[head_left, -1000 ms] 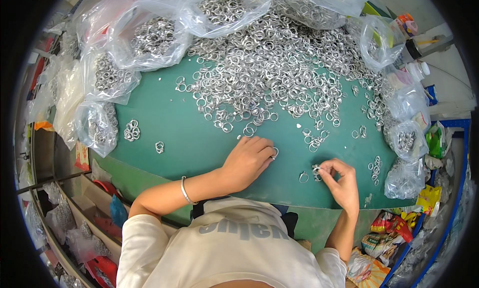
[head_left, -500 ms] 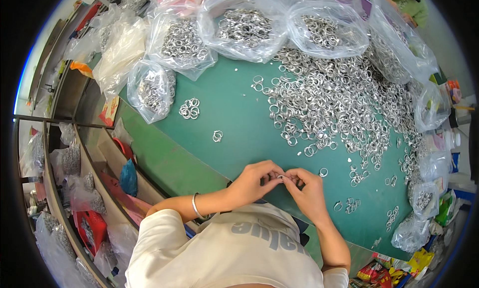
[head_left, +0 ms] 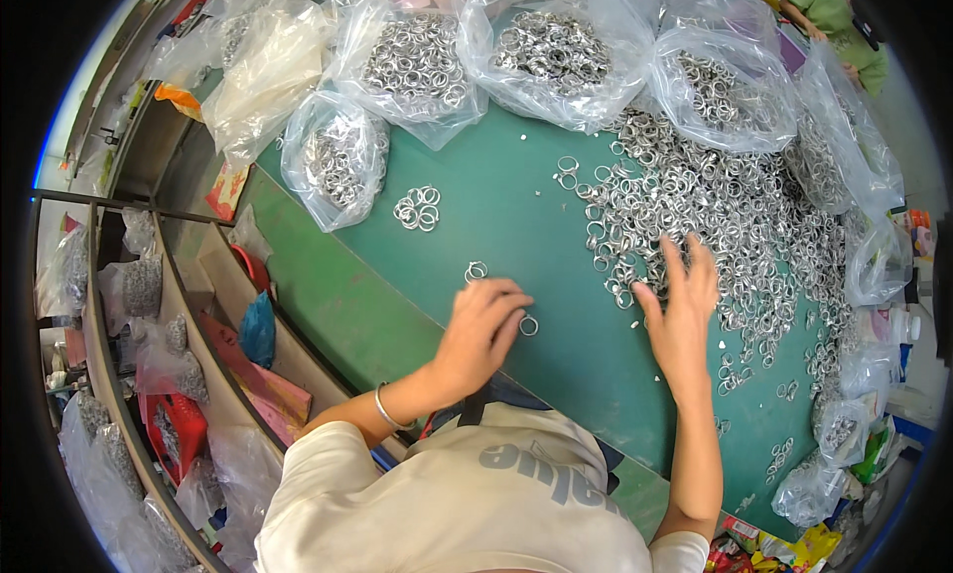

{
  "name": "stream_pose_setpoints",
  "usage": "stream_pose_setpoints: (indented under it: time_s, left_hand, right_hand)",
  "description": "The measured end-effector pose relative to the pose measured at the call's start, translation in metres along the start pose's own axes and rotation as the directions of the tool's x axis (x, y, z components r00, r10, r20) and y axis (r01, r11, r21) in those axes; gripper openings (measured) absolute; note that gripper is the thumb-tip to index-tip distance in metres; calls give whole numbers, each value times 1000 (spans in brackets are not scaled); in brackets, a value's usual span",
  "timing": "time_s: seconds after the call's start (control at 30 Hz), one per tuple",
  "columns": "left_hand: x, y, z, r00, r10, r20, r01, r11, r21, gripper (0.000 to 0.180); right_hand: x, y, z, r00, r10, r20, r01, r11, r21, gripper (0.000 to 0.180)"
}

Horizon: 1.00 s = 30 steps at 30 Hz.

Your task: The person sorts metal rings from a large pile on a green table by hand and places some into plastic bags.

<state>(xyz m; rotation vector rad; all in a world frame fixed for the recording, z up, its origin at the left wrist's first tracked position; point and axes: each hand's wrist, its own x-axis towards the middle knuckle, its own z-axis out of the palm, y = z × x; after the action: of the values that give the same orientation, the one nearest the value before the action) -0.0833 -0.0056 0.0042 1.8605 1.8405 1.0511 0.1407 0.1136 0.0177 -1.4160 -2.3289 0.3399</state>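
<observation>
My left hand [head_left: 483, 333] is low over the green table, its fingers curled and pinched together. A single silver-coloured ring [head_left: 528, 325] shows at its thumb and fingertips, apparently held there. Just beyond its knuckles lies another small group of rings [head_left: 476, 270]. My right hand [head_left: 682, 310] reaches over the near left edge of a large heap of metal rings [head_left: 685, 191]. Its thumb and fingers are spread, and the fingertips are at the rings; I see none gripped. The hand hides part of the heap and the table under it.
A small cluster of rings [head_left: 417, 208] lies on the left of the green table [head_left: 566, 236]. Clear plastic bags of rings [head_left: 556, 52] line the far edge. Shelves with bagged parts [head_left: 139, 285] stand at left. Another person in green [head_left: 839, 27] is at far right.
My hands, which were together at the table's near edge around a small piece, have parted. The left moved left with a ring; the right moved forward to the heap and spread. The view shifted.
</observation>
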Motion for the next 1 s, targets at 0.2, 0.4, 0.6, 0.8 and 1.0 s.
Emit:
stream_pose_setpoints:
  time_s: [0.2, 0.4, 0.6, 0.8, 1.0]
  left_hand:
    - [6, -14, -15, 986, -109, -124, 137, 957, 254, 39]
    - [10, -36, -12, 987, -59, -147, 86, 980, 179, 24]
    - [20, -4, -2, 987, -12, -163, 46, 978, 204, 43]
    - [27, 23, 20, 992, 112, 65, -117, 990, 81, 37]
    - [46, 34, 29, 963, 177, 201, -193, 979, 60, 43]
  right_hand:
    - [-21, 13, -34, 992, 105, 74, -122, 944, 306, 42]
    - [-50, 32, -65, 967, 224, 119, -245, 947, 209, 20]
    - [-30, 13, -34, 991, 128, 28, -131, 977, 170, 43]
    - [-37, 31, -16, 999, 35, 23, -39, 976, 215, 31]
    - [-42, 61, -47, 850, 504, 153, -477, 613, 630, 23]
